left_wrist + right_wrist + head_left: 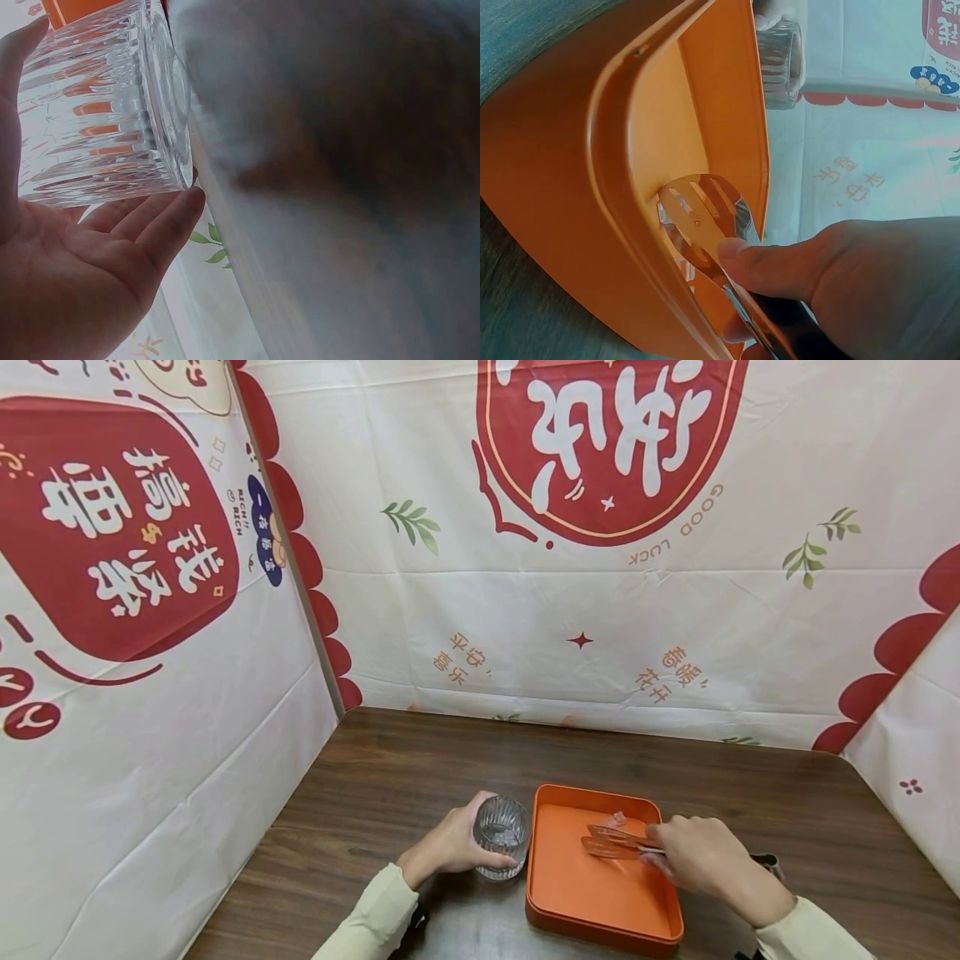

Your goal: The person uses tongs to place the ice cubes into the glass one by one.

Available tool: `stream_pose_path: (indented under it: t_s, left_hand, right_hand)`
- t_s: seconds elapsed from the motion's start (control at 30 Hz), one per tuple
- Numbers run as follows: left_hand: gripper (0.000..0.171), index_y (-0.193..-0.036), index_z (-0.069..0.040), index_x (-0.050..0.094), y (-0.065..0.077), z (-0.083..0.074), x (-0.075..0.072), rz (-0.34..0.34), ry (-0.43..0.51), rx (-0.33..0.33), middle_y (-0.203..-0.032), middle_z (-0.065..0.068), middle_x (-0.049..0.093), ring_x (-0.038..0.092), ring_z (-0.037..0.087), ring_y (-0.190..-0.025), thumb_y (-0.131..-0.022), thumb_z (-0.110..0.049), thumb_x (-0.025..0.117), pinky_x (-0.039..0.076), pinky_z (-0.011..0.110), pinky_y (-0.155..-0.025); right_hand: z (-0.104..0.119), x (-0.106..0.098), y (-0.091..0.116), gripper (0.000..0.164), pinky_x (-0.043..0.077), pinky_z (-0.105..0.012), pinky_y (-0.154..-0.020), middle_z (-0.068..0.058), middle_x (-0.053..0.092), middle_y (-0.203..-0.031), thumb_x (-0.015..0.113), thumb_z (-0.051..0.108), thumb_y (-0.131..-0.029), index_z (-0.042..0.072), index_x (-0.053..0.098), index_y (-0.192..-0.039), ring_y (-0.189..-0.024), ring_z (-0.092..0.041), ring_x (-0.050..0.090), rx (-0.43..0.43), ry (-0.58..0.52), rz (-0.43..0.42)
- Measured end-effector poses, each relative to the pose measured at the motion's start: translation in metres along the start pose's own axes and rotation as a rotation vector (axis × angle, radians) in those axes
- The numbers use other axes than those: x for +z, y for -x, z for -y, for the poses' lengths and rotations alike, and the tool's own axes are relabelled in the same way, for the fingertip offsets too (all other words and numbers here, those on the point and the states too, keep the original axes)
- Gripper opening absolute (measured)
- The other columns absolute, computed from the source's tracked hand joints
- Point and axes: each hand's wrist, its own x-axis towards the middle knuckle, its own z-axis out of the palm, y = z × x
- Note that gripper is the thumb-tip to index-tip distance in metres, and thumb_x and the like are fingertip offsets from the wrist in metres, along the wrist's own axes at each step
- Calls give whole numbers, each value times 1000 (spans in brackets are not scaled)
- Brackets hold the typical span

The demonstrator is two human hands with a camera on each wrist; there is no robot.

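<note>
Well in from the far edge of the tabletop [420, 752] sits the orange tray [585, 906]. Over its right edge my right hand [697, 853] grips the tongs [617, 852], long axis running leftward — heads slightly apart. Beside the left edge my left hand [453, 842] holds the glass [501, 828]. Nearer my right hand, the small clear piece [617, 819] lies just beyond the tongs, towards the tray's far edge — contact I cannot tell.
</note>
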Motion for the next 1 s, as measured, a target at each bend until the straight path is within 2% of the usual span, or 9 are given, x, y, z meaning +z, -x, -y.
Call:
stream_pose_path:
  t_s: [0.3,0.47,0.7,1.0]
  left_hand:
    - [83,-131,-22,47,-1,0,0,8,10,-18,-105,2,70,64,9,-92,-65,-46,91,52,28,-82]
    - [84,-132,-23,46,-1,-1,-1,14,7,-29,-106,3,70,65,11,-92,-65,-47,91,52,28,-82]
    - [85,-132,-20,47,-1,0,-1,7,2,-15,-106,5,69,65,14,-94,-65,-46,91,53,30,-82]
    - [86,-133,-23,46,-1,1,1,11,-5,-31,-107,3,69,64,12,-94,-65,-48,91,52,29,-83]
  right_hand:
    - [0,0,0,17,47,-37,-49,6,54,-63,76,34,-85,21,66,-84,-55,-15,56,1,-36,23]
    - [0,0,0,17,45,-35,-50,8,50,-61,76,32,-86,22,63,-80,-56,-13,53,-1,-59,33]
    - [1,0,0,18,45,-36,-50,7,52,-62,76,30,-86,23,61,-79,-56,-13,54,3,-75,29]
    - [2,1,2,21,42,-35,-49,8,49,-61,77,29,-85,22,59,-76,-54,-10,51,2,-90,10]
